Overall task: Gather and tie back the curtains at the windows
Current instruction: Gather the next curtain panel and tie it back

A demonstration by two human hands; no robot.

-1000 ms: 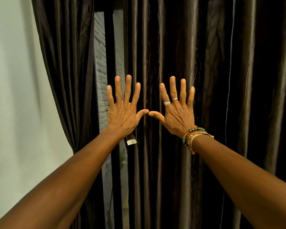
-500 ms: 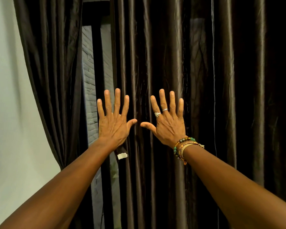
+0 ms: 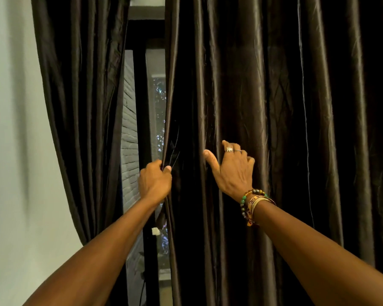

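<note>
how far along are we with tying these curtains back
Barely begun. Done: the left curtain already hangs swept toward the wall, leaving a gap onto the window; whether it is tied cannot be seen. In hand: the left hand grips the right curtain by its edge, and the right hand curls its fingers into a fold. Left: bunching that panel, which hangs fully spread, and tying it; no tie shows.

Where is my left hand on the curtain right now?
In the head view, the left hand grips the inner edge of the right-hand curtain, beside the window gap, left of the right hand.
</note>
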